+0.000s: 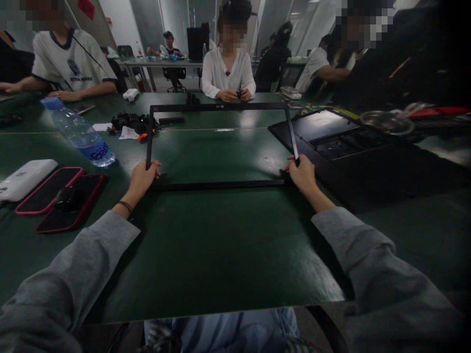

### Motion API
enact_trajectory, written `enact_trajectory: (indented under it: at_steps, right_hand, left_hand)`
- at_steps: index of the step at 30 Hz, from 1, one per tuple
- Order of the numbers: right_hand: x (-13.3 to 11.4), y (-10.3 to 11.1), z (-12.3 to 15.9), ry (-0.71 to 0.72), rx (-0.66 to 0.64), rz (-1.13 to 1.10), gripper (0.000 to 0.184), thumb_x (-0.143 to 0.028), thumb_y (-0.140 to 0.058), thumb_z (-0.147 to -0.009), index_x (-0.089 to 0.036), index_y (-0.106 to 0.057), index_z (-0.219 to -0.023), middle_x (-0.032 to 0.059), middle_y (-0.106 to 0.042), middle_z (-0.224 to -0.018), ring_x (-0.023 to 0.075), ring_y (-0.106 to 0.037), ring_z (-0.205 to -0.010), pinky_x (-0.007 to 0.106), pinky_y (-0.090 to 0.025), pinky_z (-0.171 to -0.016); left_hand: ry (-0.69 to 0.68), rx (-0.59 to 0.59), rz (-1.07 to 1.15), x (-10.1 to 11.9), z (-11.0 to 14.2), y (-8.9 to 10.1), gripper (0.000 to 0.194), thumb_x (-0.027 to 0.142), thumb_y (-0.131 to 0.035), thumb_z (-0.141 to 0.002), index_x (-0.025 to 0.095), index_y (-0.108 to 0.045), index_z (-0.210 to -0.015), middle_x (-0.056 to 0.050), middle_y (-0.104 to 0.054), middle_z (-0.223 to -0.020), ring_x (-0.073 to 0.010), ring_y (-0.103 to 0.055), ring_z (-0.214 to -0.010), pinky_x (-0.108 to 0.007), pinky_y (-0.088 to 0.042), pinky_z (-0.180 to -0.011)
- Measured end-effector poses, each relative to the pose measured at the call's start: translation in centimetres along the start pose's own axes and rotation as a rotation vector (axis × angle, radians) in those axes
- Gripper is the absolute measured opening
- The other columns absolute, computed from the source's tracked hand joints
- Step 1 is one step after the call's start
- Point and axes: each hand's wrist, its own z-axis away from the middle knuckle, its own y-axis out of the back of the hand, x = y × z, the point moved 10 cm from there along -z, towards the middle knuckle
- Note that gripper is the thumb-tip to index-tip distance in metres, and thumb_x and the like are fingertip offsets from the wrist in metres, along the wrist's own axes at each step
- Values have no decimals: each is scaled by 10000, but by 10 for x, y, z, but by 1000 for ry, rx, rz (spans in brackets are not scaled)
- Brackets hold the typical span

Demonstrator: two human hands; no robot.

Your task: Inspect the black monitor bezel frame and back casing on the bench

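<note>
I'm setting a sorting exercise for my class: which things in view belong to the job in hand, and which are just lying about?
Belongs to the job:
thin black frame, held by left hand and right hand
probably the dark casing beside the right hand

Just lying about, it seems:
water bottle
white box
red-edged phones
shiny round dish

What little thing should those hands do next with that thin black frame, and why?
Perhaps lay the black frame gently flat on the green table: the left hand and right hand hold its opposite sides, and its thin bars look easy to bend.
</note>
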Motion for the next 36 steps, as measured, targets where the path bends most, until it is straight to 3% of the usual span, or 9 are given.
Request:
enact_trajectory:
  at_steps: [36]
  right_hand:
    - [-5,1,3,-22,-14,14,185,-215,-520,-804,-225,-606,-967,70,-695,-778,267,-686,-797,442,-540,-852]
  left_hand:
    - [4,-9,-20,1,1,0,252,377,-541,-850,185,-694,-905,-15,-643,-684,-152,-618,-606,-296,-500,-654]
